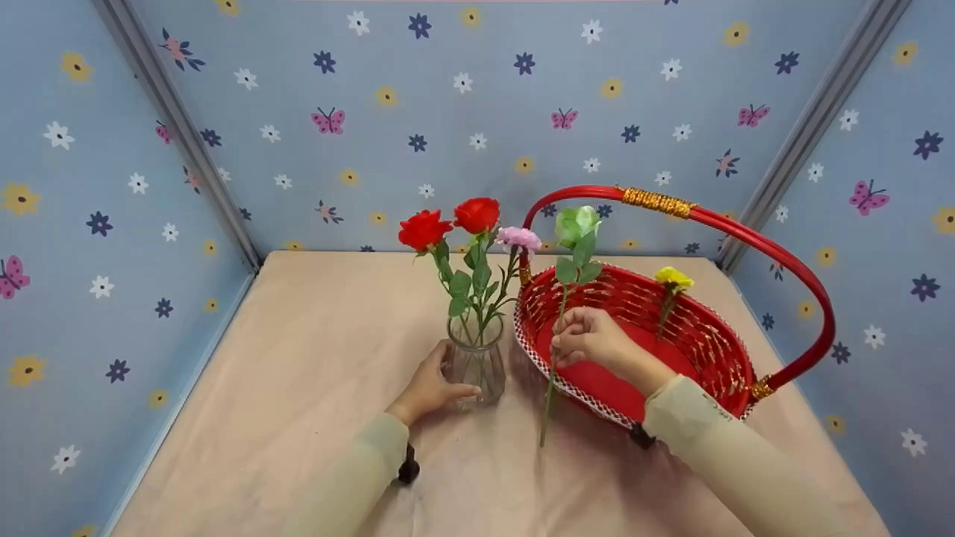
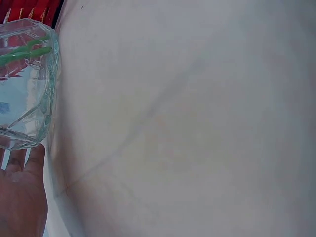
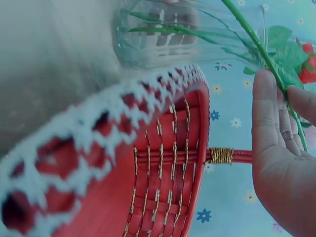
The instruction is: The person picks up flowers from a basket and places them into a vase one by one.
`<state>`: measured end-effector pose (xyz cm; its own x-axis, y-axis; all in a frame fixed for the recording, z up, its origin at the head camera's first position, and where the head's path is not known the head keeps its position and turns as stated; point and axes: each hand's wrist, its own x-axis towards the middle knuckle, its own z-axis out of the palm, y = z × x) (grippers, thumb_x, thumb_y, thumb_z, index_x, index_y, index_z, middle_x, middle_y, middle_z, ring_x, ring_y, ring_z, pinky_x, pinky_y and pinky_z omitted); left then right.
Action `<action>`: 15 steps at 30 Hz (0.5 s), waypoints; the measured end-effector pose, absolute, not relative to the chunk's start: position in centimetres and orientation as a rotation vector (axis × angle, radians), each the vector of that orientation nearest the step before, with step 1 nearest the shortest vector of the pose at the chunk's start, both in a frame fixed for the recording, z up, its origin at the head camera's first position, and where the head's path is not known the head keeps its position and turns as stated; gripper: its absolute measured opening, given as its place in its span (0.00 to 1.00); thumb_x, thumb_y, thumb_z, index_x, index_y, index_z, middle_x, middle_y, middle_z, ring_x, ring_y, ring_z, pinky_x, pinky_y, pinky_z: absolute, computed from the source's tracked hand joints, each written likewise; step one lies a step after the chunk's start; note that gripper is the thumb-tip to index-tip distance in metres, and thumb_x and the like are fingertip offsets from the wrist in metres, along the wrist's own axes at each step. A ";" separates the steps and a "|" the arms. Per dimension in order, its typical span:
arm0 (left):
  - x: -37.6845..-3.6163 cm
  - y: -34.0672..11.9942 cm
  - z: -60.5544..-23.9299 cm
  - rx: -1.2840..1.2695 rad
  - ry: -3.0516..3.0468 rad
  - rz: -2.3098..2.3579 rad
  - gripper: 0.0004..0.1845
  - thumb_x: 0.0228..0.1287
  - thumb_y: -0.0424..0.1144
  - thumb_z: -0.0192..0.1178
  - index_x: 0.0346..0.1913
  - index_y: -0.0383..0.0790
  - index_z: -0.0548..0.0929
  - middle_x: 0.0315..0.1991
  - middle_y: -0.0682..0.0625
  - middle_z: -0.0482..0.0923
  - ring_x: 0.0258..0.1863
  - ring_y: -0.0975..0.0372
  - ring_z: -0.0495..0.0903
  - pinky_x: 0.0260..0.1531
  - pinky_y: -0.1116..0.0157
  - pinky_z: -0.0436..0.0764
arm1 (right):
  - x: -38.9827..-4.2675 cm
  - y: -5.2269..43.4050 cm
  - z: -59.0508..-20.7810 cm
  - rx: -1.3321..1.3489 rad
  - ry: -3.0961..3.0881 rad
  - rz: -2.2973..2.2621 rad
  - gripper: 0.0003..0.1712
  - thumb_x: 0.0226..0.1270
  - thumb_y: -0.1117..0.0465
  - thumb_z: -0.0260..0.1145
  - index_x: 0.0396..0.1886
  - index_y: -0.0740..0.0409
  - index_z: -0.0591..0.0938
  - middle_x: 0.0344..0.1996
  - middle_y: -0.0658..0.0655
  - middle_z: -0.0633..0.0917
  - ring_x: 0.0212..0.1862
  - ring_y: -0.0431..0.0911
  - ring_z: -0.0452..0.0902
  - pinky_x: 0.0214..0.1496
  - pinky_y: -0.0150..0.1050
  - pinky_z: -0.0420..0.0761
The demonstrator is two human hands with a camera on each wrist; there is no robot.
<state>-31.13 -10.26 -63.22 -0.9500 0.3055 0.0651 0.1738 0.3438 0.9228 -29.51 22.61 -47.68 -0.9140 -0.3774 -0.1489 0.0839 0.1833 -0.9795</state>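
Observation:
A clear glass vase (image 1: 486,371) stands on the cloth in the head view, holding two red roses (image 1: 477,215) and a pink carnation (image 1: 519,239). My left hand (image 1: 431,384) holds the vase low on its left side, thumb across the front; its other fingers are partly hidden. The left wrist view shows the glass base of the vase (image 2: 45,94) with green stem ends inside. Between thumb and fingertips my right hand (image 1: 597,344) pinches the stem of a pale green rose (image 1: 577,226). This rose is upright, bloom on top, its stem end hanging right of the vase.
Behind the right hand sits a red woven basket (image 1: 716,328) with a tall arched handle (image 1: 776,261) and white-trimmed rim. A yellow flower (image 1: 674,278) leans inside it against the far wall. Patterned blue panels (image 1: 462,112) enclose the cloth-covered table (image 1: 313,358) at the back and sides.

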 end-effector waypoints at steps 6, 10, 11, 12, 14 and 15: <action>-31.2 -10.3 -63.2 0.425 2.483 1.649 0.56 0.52 0.48 0.87 0.80 0.41 0.66 0.79 0.40 0.71 0.82 0.45 0.67 0.83 0.43 0.67 | -28.9 21.8 -47.8 -0.320 2.130 -1.733 0.04 0.73 0.73 0.65 0.44 0.67 0.79 0.31 0.57 0.88 0.35 0.50 0.90 0.42 0.43 0.94; -31.3 -10.3 -63.4 0.422 2.489 1.643 0.56 0.52 0.49 0.87 0.80 0.41 0.66 0.80 0.41 0.69 0.82 0.45 0.66 0.83 0.43 0.66 | -28.5 21.4 -47.5 -0.357 2.137 -1.722 0.05 0.74 0.74 0.65 0.41 0.62 0.80 0.31 0.56 0.88 0.35 0.48 0.90 0.42 0.42 0.94; -31.4 -10.3 -63.4 0.422 2.493 1.638 0.56 0.52 0.49 0.87 0.80 0.41 0.66 0.80 0.41 0.69 0.82 0.45 0.66 0.83 0.43 0.66 | -28.4 21.3 -47.4 -0.363 2.140 -1.720 0.05 0.74 0.74 0.65 0.41 0.62 0.79 0.31 0.56 0.88 0.35 0.48 0.90 0.42 0.41 0.94; -31.4 -10.3 -63.5 0.422 2.494 1.639 0.56 0.53 0.49 0.87 0.80 0.41 0.66 0.80 0.41 0.69 0.82 0.45 0.66 0.83 0.43 0.66 | -28.3 21.2 -47.3 -0.370 2.140 -1.719 0.05 0.74 0.74 0.65 0.41 0.63 0.80 0.31 0.56 0.88 0.34 0.48 0.90 0.41 0.41 0.94; -31.4 -10.3 -63.5 0.424 2.494 1.642 0.56 0.53 0.48 0.87 0.80 0.41 0.66 0.80 0.41 0.69 0.82 0.45 0.66 0.82 0.42 0.67 | -28.1 21.0 -47.1 -0.380 2.146 -1.712 0.05 0.74 0.74 0.66 0.42 0.63 0.80 0.31 0.55 0.88 0.34 0.46 0.89 0.41 0.40 0.94; -31.3 -10.2 -63.5 0.421 2.493 1.640 0.56 0.53 0.49 0.87 0.80 0.41 0.65 0.80 0.42 0.69 0.82 0.45 0.66 0.82 0.43 0.67 | -28.0 20.9 -47.0 -0.388 2.149 -1.706 0.05 0.74 0.74 0.66 0.42 0.63 0.80 0.30 0.54 0.88 0.34 0.46 0.89 0.41 0.40 0.94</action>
